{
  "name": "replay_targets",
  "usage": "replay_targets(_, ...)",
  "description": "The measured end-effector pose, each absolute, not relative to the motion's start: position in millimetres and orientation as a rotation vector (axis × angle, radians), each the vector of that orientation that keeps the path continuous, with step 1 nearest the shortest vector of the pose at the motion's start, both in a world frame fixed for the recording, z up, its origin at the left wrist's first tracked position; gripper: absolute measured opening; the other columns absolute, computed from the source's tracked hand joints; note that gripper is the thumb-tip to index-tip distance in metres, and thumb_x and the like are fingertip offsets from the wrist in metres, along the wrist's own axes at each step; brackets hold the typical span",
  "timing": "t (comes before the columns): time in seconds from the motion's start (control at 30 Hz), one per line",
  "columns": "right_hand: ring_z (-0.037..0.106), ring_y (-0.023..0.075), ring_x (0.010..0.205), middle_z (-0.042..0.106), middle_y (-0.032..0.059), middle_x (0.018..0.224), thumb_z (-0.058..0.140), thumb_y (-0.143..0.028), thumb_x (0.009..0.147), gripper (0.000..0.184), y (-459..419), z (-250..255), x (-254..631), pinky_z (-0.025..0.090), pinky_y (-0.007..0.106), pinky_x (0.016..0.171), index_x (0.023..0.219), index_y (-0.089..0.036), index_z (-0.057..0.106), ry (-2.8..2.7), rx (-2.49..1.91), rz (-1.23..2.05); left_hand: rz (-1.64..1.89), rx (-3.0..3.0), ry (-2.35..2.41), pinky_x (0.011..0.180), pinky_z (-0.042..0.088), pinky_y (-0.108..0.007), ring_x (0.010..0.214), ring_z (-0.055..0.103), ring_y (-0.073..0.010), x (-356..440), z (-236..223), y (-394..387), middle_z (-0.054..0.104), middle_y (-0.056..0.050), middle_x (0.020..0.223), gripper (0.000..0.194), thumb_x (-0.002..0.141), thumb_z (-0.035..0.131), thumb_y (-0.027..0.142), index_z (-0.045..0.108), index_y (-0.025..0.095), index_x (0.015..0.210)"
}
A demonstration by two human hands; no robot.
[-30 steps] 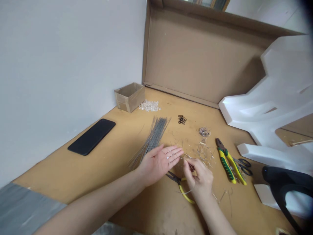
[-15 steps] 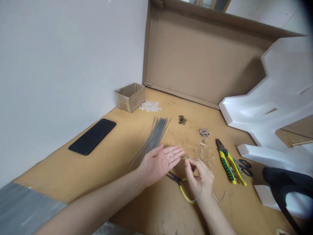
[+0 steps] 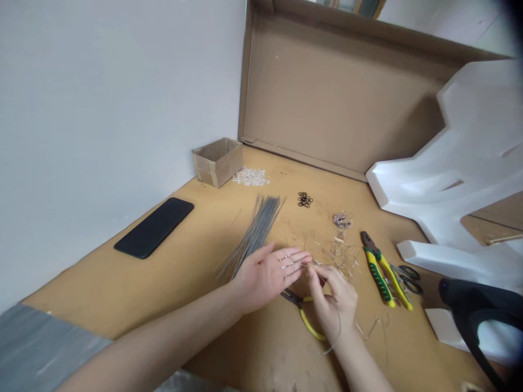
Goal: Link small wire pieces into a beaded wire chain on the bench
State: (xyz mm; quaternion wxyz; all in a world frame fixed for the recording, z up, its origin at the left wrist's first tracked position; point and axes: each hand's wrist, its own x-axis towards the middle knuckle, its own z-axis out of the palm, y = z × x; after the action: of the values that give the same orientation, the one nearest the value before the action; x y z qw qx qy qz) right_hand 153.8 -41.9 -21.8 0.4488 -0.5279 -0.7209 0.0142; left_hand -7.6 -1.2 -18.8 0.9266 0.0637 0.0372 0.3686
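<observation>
Grey, thin wire [image 3: 339, 331] is what I make out at the right hand [image 3: 337, 299], in the lower centre of the frame: thumb and forefinger are pinched on it, and a length curves over the wrist. Its tip is too fine for me to follow where it meets the fingertips of the left hand [image 3: 261, 280]. That hand lies open, palm up, with small shiny bits [image 3: 283, 267] along its fingers (beads, perhaps, but too tiny on my feed to be sure).

Behind it, the lower end of a bundle of grey wires [image 3: 263, 220] is covered by the palm. Yellow-handled pliers [image 3: 304, 316] sit below both hands, and I lose part of them behind the left palm and the right hand. To the right of centre, loose wire scraps [image 3: 343, 253] tangle into one another, so I cannot separate the pieces. Green-and-yellow pliers [image 3: 379, 276] lie beside dark-handled scissors [image 3: 410, 273], whose blades they partly hide from me. At the right edge, a black object [image 3: 461, 288] is cut off, and I cannot name it; white foam packaging [image 3: 482, 136] also runs out of frame.
</observation>
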Motion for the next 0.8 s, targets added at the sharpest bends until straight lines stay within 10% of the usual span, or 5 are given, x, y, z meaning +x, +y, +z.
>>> replay_targets(0.8, 0.059, 0.0134, 0.06, 0.064, 0.0034, 0.071, 0.054, -0.016, 0.081, 0.009, -40.5, -21.2, 153.7, 0.046, 0.024, 0.058, 0.083, -0.018, 0.062, -1.811, -1.294, 0.011, 0.731, 0.138, 0.076, 0.108, 0.015, -0.038, 0.13, 0.026, -0.0271, -6.7, -17.3, -1.9, 0.028, -0.024, 0.14, 0.065, 0.088, 0.028, 0.036, 0.013, -0.005, 0.136)
